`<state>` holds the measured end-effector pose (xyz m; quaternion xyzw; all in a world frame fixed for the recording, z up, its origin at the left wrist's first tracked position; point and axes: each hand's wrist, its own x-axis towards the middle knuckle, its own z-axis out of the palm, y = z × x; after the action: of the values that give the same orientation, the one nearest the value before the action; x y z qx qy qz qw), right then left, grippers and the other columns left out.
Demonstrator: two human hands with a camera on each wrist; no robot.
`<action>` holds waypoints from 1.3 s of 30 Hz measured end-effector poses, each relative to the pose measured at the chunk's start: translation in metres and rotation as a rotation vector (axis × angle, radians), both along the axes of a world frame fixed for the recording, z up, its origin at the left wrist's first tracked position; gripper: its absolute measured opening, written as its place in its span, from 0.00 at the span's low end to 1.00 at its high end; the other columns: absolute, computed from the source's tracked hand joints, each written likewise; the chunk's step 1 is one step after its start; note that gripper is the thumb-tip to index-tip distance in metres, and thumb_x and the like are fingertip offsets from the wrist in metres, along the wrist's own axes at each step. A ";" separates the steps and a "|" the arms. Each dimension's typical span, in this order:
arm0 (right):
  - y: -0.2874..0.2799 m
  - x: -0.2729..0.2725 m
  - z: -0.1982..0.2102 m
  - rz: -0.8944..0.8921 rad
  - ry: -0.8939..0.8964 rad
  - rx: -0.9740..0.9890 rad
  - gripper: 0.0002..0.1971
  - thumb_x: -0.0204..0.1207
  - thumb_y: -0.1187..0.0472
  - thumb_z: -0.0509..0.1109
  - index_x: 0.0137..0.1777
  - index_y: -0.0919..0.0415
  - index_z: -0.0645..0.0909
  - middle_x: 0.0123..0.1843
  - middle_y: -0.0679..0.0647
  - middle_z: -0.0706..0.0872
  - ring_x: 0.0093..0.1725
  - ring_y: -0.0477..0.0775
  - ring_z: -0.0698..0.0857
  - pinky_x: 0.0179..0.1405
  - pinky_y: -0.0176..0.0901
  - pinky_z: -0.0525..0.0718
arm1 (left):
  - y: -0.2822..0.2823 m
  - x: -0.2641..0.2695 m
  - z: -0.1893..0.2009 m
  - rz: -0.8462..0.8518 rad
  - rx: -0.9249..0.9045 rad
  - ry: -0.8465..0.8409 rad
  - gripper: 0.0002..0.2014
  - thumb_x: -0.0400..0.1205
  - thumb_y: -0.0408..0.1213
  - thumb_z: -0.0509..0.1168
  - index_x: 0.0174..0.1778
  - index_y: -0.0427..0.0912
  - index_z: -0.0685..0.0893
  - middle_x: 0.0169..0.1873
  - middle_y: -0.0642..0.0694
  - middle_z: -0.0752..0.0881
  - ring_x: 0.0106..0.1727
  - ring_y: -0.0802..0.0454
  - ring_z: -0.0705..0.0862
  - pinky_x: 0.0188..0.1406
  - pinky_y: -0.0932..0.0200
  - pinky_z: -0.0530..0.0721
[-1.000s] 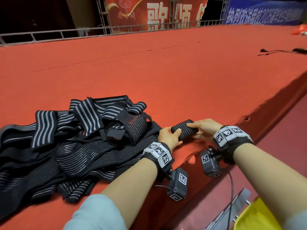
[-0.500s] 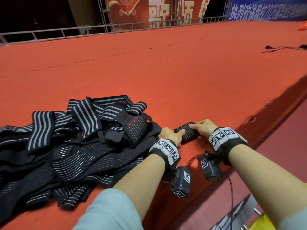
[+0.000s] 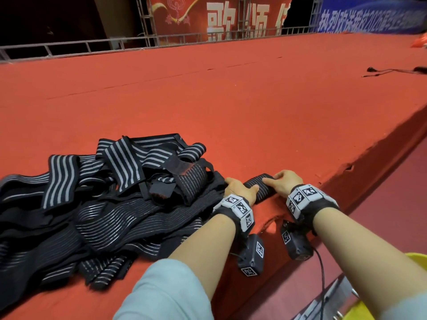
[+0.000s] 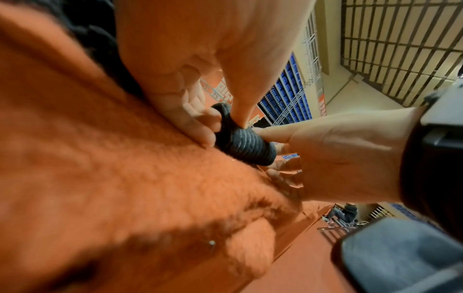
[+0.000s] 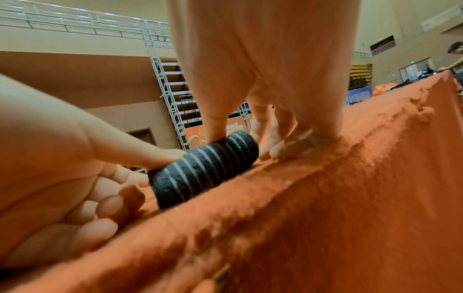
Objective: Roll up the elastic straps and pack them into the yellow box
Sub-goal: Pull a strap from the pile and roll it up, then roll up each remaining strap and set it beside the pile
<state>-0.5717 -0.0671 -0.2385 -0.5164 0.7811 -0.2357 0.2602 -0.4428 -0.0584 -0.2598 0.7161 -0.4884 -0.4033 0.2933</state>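
Two hands work at the near edge of a red-carpeted stage [image 3: 231,107], which serves as the worktop. Farthest left lies a loose heap of elastic straps [image 3: 97,195], black with grey or white stripes, tangled over one another and touching the stage carpet. Just right of the heap, the left hand [image 3: 240,189] has its grip curled round the left end of a rolled strap [image 3: 262,189]: the thumb presses on top of the roll and the other fingers [image 4: 200,126] tuck in behind and under it. The roll is a tight black cylinder with thin pale stripes running round it, lying on its side on the carpet close to the stage edge, between the two hands. In the right wrist view the roll [image 5: 205,168] rests on the carpet with the left thumb on its upper side. The right hand [image 3: 285,183] holds the roll's right end, thumb down on its top and fingers [image 5: 290,146] bent to the carpet beyond it, so this grip pinches the roll too. Both wrists wear black bands with square printed markers. Lower right, below the stage edge, a corner of the yellow box [image 3: 416,257] shows behind the right forearm, well apart from the roll.
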 end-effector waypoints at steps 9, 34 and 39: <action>0.015 0.009 0.054 0.000 0.051 -0.111 0.26 0.77 0.41 0.68 0.64 0.62 0.81 0.64 0.61 0.85 0.66 0.64 0.81 0.61 0.47 0.76 | 0.035 0.047 0.056 -0.107 -0.154 0.292 0.22 0.83 0.43 0.67 0.69 0.39 0.69 0.45 0.39 0.81 0.17 0.56 0.78 0.26 0.53 0.88; 0.140 0.311 0.037 0.733 0.173 -0.014 0.28 0.68 0.65 0.70 0.70 0.45 0.79 0.73 0.49 0.80 0.74 0.58 0.75 0.76 0.47 0.69 | 0.193 0.334 0.061 -0.044 -0.253 -0.337 0.26 0.74 0.21 0.60 0.67 0.42 0.84 0.63 0.45 0.84 0.66 0.47 0.82 0.63 0.71 0.74; 0.141 0.291 0.027 0.673 0.038 -0.129 0.23 0.70 0.69 0.67 0.65 0.55 0.82 0.68 0.57 0.83 0.68 0.56 0.80 0.69 0.39 0.74 | 0.187 0.323 0.058 0.006 -0.351 -0.468 0.09 0.76 0.29 0.70 0.50 0.42 0.89 0.46 0.46 0.87 0.51 0.47 0.86 0.55 0.60 0.80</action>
<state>-0.2806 0.0740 -0.2118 -0.7647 0.5552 -0.1759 0.2756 -0.1198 0.1287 -0.2017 0.7293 -0.6030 -0.1356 0.2933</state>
